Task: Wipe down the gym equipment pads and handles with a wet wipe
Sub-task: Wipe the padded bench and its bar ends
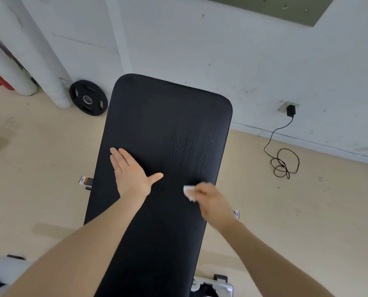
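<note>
Resting: left hand point(131, 174) lies flat, palm down, on the bench pad point(157, 129), toward the pad's left edge; fingers straight and close together, pointing to the pad's far end; thumb stretched out to the right; it grips nothing
Left forearm: bare; runs from the lower left of the view up across the pad's left edge to the wrist
Right hand point(211, 200): curled over a white wipe point(188, 192), fingers closed on it, pressing it on the pad just inside the right edge; knuckles up, wrist bent, forearm coming in from the lower right
Wipe: bunched small; only a pale corner shows at the fingertips, toward the pad's middle; the rest is under the hand
Bench pad: black, long, rounded far corners; tilted slightly in view, far end near the wall point(243, 61); a patch of fine ribbed texture shows on its right half beyond the right hand
Blur: right hand and wipe are smeared; single fingers hard to tell apart there
Cut off: the pad's near end runs out of the bottom of the view; bench frame point(213, 286) shows only as grey and black bits below the pad's near right corner
Hidden: the frame under the pad; a small label tag point(86, 181) sticks out past the left edge
Floor point(39, 168): pale; a black weight plate point(88, 97) leans at the wall beyond the pad's far left corner; a black plug and coiled cable point(285, 161) lie well to the right
</note>
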Demonstrator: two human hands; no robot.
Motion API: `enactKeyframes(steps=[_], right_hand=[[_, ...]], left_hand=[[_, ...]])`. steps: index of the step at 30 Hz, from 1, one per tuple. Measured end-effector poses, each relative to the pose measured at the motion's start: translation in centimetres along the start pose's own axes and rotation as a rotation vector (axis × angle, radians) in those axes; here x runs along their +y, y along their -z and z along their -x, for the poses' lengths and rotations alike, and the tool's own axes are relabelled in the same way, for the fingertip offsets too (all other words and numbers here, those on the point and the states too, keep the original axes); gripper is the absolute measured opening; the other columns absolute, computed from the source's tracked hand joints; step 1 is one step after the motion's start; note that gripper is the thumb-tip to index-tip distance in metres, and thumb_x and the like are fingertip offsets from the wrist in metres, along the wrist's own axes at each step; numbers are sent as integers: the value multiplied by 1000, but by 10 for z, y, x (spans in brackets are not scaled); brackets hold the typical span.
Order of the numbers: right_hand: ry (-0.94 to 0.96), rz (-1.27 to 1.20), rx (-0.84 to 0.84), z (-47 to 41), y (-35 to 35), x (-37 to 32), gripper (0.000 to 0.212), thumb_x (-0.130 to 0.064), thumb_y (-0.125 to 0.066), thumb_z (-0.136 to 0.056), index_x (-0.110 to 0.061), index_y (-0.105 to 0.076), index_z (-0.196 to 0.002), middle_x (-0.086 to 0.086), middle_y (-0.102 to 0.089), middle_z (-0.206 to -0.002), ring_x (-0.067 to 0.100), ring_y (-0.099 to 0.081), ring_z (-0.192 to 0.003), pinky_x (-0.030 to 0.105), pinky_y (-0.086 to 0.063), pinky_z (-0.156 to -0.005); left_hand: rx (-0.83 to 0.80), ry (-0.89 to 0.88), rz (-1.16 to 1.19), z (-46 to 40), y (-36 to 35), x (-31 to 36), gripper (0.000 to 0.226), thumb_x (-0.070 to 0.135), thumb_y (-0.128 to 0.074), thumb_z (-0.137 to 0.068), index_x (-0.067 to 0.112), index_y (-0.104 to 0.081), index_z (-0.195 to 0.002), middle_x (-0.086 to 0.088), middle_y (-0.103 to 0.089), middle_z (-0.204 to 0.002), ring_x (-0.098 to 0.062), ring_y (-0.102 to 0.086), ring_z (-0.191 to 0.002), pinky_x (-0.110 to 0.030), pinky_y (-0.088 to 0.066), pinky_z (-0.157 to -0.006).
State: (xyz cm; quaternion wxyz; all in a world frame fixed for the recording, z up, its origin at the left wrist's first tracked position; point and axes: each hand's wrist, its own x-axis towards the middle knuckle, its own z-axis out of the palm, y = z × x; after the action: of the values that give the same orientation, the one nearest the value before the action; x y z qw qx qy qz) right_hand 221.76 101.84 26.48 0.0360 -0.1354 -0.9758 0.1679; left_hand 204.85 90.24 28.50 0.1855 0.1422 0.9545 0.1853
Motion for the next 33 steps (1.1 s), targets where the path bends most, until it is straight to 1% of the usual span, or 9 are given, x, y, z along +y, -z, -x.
enactKeyframes(steps=[2,5,8,12,18,25,27,30,33], right_hand=[[-172,-117,226,-27,33,13,24,-29,-48,-96,-17,-60,-80,3,-56,-85,15,-51,-82,24,-37,-69],[-294,-55,512,-82,77,46,21,-7,-47,-92,-4,-68,-96,12,-58,-86,22,-50,-79,20,-31,-68],[-274,-2,466,-116,86,71,26,-15,-44,-96,-5,-64,-109,10,-58,-99,27,-52,-93,15,-36,-73],[-128,-30,433,-101,67,75,38,6,-40,-77,-2,-68,-101,16,-64,-90,36,-59,-79,39,-53,-64],[-62,-193,182,0,-2,32,31,-13,-38,-92,-8,-68,-100,10,-64,-86,26,-59,-77,22,-43,-73],[-134,-226,-14,97,-73,-37,33,-13,-37,-90,-11,-66,-105,5,-60,-92,23,-57,-81,23,-48,-71],[-285,-205,93,88,-64,-47,35,-12,-35,-91,-9,-67,-106,9,-58,-95,25,-57,-84,18,-38,-71],[-465,-302,473,51,-28,-47,34,-15,-40,-91,-5,-67,-110,9,-51,-84,16,-49,-73,12,-32,-65],[-487,-276,547,14,-8,-33,27,-9,-46,-93,-6,-64,-112,5,-53,-93,5,-39,-78,8,-29,-67]], left_hand=[[-5,2,2,-1,0,1,127,51,-72,-69,-3,14,-143,-20,18,-154,-34,11,-144,-40,-8,-118],[-12,5,-14,0,1,3,127,52,-71,-69,-4,16,-142,-21,18,-154,-35,12,-144,-39,-3,-117],[-7,10,-20,-4,-1,3,127,52,-71,-70,-5,17,-142,-22,19,-154,-35,13,-143,-37,-1,-117],[17,-2,1,-8,-7,-1,127,51,-71,-69,-4,17,-142,-21,19,-154,-34,14,-143,-38,-2,-117],[34,-21,48,-8,-10,-5,127,51,-73,-68,-2,15,-144,-19,19,-154,-33,14,-144,-39,-3,-117],[104,-159,310,24,-13,-38,112,43,-68,-78,5,12,-146,-9,15,-157,-22,8,-146,-34,-3,-117],[40,-207,244,45,-19,-67,111,44,-67,-78,7,12,-147,-6,15,-157,-20,8,-146,-33,-3,-116],[-1,-246,67,56,-25,-104,111,47,-68,-76,7,7,-147,-9,13,-157,-24,7,-146,-37,-6,-117],[-7,-210,4,54,-26,-118,113,48,-69,-74,7,6,-148,-14,15,-156,-29,10,-145,-38,-2,-117]])
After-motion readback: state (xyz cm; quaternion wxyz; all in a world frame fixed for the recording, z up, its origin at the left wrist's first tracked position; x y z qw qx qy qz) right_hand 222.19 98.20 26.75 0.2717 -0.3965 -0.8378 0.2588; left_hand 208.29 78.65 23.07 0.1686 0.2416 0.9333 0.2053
